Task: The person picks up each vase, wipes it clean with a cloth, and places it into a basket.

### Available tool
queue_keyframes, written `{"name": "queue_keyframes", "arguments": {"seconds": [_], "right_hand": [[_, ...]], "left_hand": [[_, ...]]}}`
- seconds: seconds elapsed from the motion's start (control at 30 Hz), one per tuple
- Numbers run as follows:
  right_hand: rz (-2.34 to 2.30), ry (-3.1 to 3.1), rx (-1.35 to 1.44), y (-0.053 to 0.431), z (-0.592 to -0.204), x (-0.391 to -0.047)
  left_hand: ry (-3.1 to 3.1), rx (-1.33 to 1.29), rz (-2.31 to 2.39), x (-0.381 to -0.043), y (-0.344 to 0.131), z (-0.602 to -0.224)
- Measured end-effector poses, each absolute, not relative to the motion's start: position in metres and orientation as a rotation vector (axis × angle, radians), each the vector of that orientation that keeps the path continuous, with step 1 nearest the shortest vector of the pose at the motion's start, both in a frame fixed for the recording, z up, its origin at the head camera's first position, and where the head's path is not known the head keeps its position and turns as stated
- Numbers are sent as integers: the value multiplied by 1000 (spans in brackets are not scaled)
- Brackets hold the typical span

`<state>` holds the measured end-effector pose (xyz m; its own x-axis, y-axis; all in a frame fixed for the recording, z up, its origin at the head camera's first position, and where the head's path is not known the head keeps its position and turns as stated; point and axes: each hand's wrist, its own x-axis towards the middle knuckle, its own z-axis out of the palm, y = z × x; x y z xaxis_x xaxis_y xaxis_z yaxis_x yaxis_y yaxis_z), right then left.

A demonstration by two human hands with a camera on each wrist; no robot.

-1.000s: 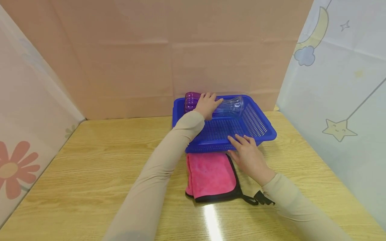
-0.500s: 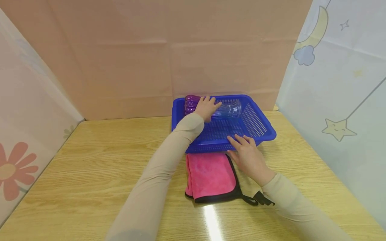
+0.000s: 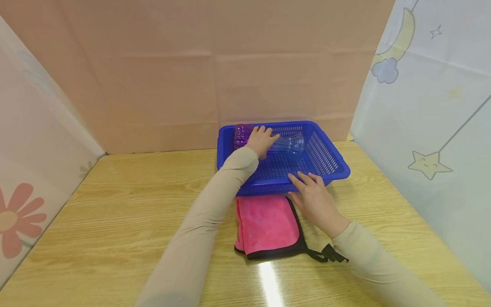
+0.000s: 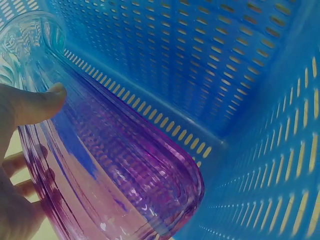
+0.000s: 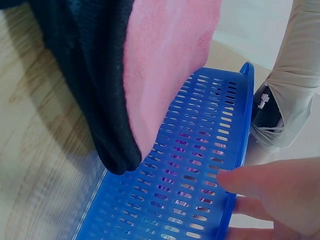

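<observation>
A ribbed glass vase (image 3: 290, 145), purple at its base and shading to clear blue toward the flared mouth, lies sideways inside a blue plastic basket (image 3: 323, 154). My left hand (image 3: 260, 142) grips it around the middle from above. In the left wrist view, the thumb crosses one side of the vase (image 4: 120, 150) and several fingers wrap the other. My right hand (image 3: 316, 202) holds the basket's near rim, fingers over the top edge and thumb against the outer side. The right wrist view shows the purple of the vase through the basket's slots (image 5: 195, 165).
A folded pink cloth (image 3: 270, 224) with black edging and a black loop lies on the wooden table (image 3: 134, 221), just in front of the basket. An orange-brown sheet (image 3: 161, 85) stands behind, with patterned sheets (image 3: 429, 106) at both sides.
My left hand has lowered the vase slightly deeper into the basket and toward me. The right hand has stayed at the rim. The cloth has not moved.
</observation>
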<state>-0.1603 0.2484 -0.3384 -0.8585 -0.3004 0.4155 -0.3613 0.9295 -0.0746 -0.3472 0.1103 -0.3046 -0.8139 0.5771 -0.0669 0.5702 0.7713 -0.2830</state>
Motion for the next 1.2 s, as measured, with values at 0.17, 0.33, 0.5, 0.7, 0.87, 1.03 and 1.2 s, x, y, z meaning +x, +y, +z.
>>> {"name": "queue_keyframes", "arguments": {"seconds": [0.17,0.33,0.5,0.7,0.87,1.03,1.2], "right_hand": [[204,-2694,472,247,-337,-160],[186,-2692,479,248,-337,-161],[182,-2692,480,248,-337,-161],[180,-2668,490,248,-339,-161],[184,-2671,492,249,-340,-162],[183,-2693,482,249,-339,-162],[169,-2670,499,248,-339,-162]], "left_hand": [[-2930,-966,456,-351,109,-311],[-2955,-948,384,-354,108,-315],[-3012,-926,294,-354,104,-318],[-3048,-917,265,-353,102,-319],[-3069,-911,250,-354,101,-320],[-3084,-907,223,-355,101,-322],[-3103,-920,211,-356,100,-322]]}}
